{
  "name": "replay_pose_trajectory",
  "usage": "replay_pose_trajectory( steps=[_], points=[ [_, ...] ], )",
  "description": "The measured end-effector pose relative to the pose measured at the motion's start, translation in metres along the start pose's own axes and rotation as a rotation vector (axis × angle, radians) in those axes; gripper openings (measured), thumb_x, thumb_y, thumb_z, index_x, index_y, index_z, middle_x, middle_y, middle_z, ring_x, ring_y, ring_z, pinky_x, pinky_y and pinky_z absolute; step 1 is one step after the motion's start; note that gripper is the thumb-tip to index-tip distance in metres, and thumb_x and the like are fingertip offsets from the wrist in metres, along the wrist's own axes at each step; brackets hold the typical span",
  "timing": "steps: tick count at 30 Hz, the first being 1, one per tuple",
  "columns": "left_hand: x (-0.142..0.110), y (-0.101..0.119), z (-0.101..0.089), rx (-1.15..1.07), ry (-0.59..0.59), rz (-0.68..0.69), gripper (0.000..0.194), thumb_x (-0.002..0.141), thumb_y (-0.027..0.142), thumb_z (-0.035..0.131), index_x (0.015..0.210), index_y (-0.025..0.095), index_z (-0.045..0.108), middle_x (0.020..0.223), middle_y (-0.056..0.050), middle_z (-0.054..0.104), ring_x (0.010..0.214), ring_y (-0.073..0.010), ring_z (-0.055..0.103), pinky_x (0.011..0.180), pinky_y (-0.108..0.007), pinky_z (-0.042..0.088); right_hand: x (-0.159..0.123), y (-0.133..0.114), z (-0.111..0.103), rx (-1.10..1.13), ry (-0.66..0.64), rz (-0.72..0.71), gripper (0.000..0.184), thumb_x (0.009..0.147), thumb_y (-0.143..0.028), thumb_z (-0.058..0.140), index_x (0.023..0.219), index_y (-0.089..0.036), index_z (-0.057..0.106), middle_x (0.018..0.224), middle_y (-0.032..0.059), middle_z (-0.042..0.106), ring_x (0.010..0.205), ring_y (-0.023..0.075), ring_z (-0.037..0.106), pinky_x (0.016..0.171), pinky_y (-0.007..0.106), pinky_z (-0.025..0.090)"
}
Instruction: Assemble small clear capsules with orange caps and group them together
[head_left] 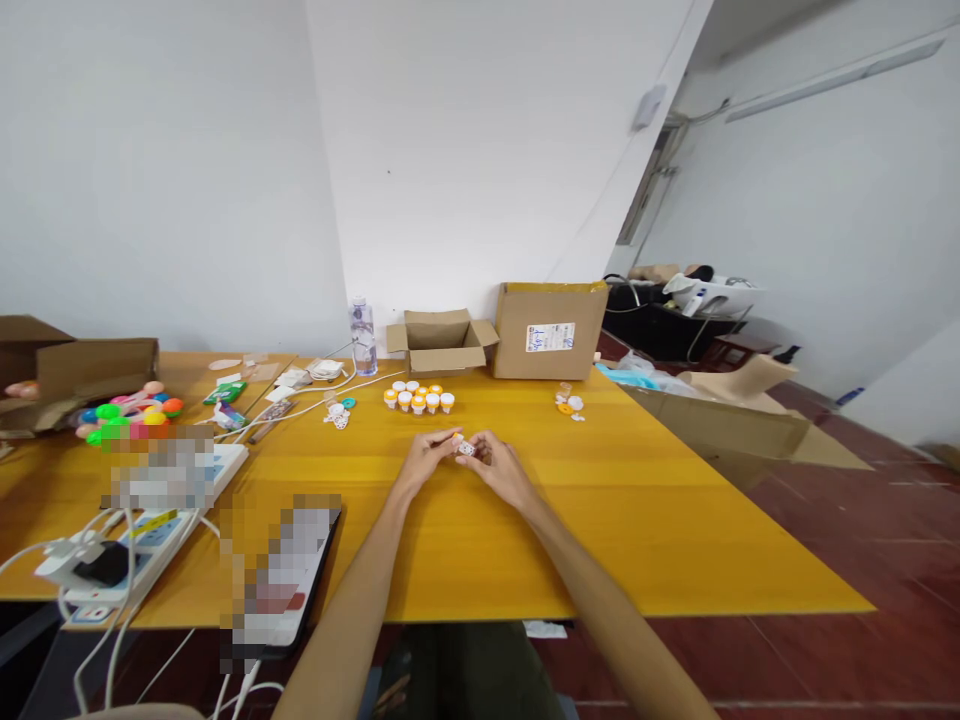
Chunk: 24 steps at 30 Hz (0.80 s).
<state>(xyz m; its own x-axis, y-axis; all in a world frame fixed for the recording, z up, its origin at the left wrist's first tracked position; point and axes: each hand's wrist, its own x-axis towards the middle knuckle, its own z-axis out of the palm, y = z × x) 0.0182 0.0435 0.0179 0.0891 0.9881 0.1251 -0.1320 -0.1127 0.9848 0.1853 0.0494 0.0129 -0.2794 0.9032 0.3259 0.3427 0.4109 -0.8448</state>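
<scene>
Both my hands meet over the middle of the yellow table (600, 520). My left hand (427, 455) and my right hand (499, 465) pinch a small white and orange part (463, 445) between their fingertips. Just beyond them stands a cluster of several small white and orange cups (418, 398). A few loose orange and white pieces (570, 404) lie farther right.
An open cardboard box (439, 342), a closed box (550, 330) and a water bottle (363, 337) stand at the far edge. Colourful balls (127, 412), a power strip (142, 545) with cables and a tablet (281, 580) fill the left side. Flattened cardboard (742, 420) lies right of the table.
</scene>
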Motion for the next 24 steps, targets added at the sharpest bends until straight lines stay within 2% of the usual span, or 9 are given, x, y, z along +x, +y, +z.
replay_pose_trajectory(
  steps=[5, 11, 14, 18, 24],
  points=[
    [0.0005, -0.002, -0.0011, 0.015, 0.012, 0.011, 0.045, 0.066, 0.043, 0.081, 0.103, 0.017, 0.077, 0.074, -0.003, 0.074, 0.076, -0.0186, 0.063, 0.081, -0.033, 0.049, -0.0013, -0.0038, -0.003, -0.066, -0.046, -0.054, 0.036, 0.089, -0.052, 0.049, 0.079, -0.022, 0.066, 0.074, 0.0016, 0.07, 0.069, 0.0179, 0.062, 0.067, 0.029, 0.047],
    [-0.0004, -0.0002, 0.0, 0.005, 0.004, 0.005, 0.044, 0.064, 0.043, 0.082, 0.101, 0.019, 0.078, 0.092, -0.006, 0.078, 0.086, -0.0214, 0.065, 0.087, -0.034, 0.049, -0.0007, -0.0011, 0.0002, -0.059, -0.007, -0.007, 0.031, 0.075, -0.051, 0.068, 0.084, -0.022, 0.064, 0.072, -0.0004, 0.069, 0.063, 0.0169, 0.059, 0.06, 0.028, 0.046],
    [-0.0006, -0.0004, 0.0002, 0.013, 0.011, 0.005, 0.044, 0.064, 0.043, 0.082, 0.101, 0.019, 0.078, 0.087, -0.005, 0.077, 0.08, -0.0196, 0.064, 0.084, -0.034, 0.049, -0.0005, 0.0004, -0.0004, -0.089, -0.019, -0.028, 0.029, 0.081, -0.051, 0.062, 0.078, -0.022, 0.064, 0.072, 0.0003, 0.069, 0.064, 0.0171, 0.059, 0.063, 0.028, 0.046],
    [0.0, -0.0011, -0.0001, 0.029, 0.018, 0.011, 0.045, 0.065, 0.044, 0.081, 0.102, 0.019, 0.078, 0.076, -0.003, 0.075, 0.074, -0.0177, 0.061, 0.08, -0.032, 0.048, -0.0008, 0.0001, -0.0021, -0.122, -0.054, -0.06, 0.036, 0.089, -0.051, 0.048, 0.078, -0.022, 0.066, 0.073, 0.002, 0.069, 0.068, 0.0181, 0.061, 0.065, 0.029, 0.045],
    [0.0, -0.0002, 0.0, 0.01, 0.002, -0.001, 0.044, 0.064, 0.043, 0.082, 0.1, 0.019, 0.078, 0.091, -0.006, 0.077, 0.085, -0.0209, 0.064, 0.085, -0.033, 0.048, -0.0001, 0.0027, -0.0001, -0.112, -0.011, -0.016, 0.028, 0.08, -0.05, 0.061, 0.083, -0.022, 0.062, 0.076, 0.0008, 0.069, 0.063, 0.0167, 0.059, 0.062, 0.028, 0.045]
  ],
)
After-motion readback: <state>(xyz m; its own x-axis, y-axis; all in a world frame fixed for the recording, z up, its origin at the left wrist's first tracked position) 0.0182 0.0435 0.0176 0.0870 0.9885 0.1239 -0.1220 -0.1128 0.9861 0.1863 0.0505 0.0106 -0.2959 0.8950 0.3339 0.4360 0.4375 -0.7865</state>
